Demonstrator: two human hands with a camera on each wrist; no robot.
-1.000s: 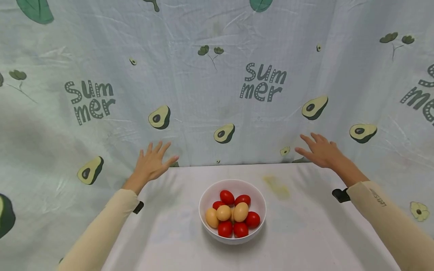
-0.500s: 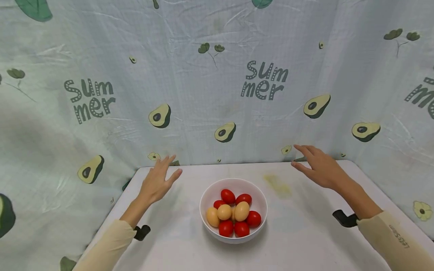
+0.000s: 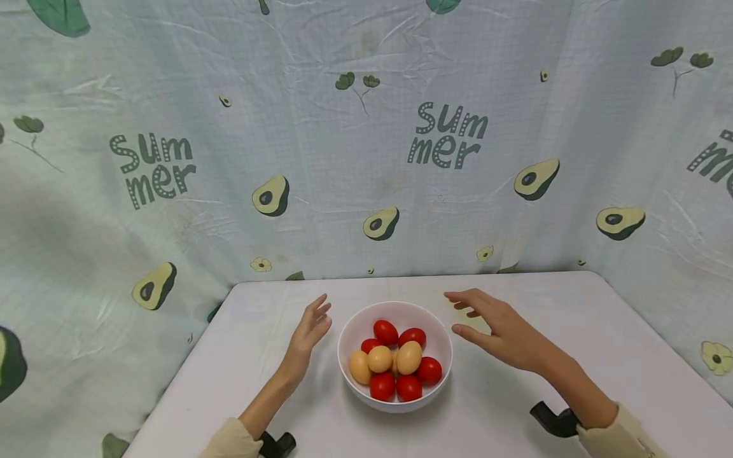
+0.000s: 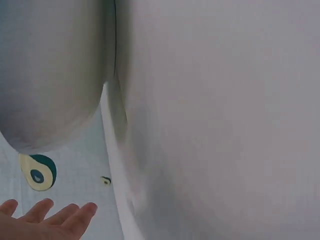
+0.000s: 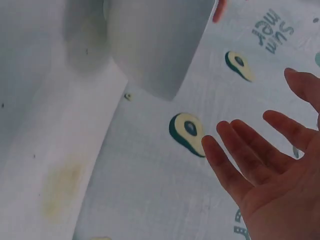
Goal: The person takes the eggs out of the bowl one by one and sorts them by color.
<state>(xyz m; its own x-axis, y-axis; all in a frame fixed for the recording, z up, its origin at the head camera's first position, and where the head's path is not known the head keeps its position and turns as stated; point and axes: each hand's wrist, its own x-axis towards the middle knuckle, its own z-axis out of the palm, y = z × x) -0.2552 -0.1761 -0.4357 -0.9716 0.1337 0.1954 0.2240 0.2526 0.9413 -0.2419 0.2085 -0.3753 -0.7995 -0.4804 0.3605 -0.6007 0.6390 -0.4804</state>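
A white bowl (image 3: 395, 407) stands mid-table, holding red egg-shaped pieces (image 3: 382, 386) that look like small tomatoes and yellowish-tan egg-shaped pieces (image 3: 409, 357). Just left of the bowl, my left hand (image 3: 306, 337) hovers with relaxed fingers, apart from the rim. On the other side my right hand (image 3: 498, 327) is held up with its fingertips near the bowl's right rim, palm turned inward. Both wrist views show the outer wall of the bowl, in the left wrist view as a big pale curve (image 4: 50, 75). Neither hand holds anything.
The white table (image 3: 240, 356) has a yellow stain (image 3: 472, 321) behind the right hand. A hanging cloth (image 3: 321, 159) printed with avocados and lettering rises behind the table and along its sides. Black wrist-camera mounts (image 3: 555, 420) sit below the wrists.
Both hands have come down and inward from wide apart above the far table edge to either side of the bowl. The bowl and its contents stay in place.
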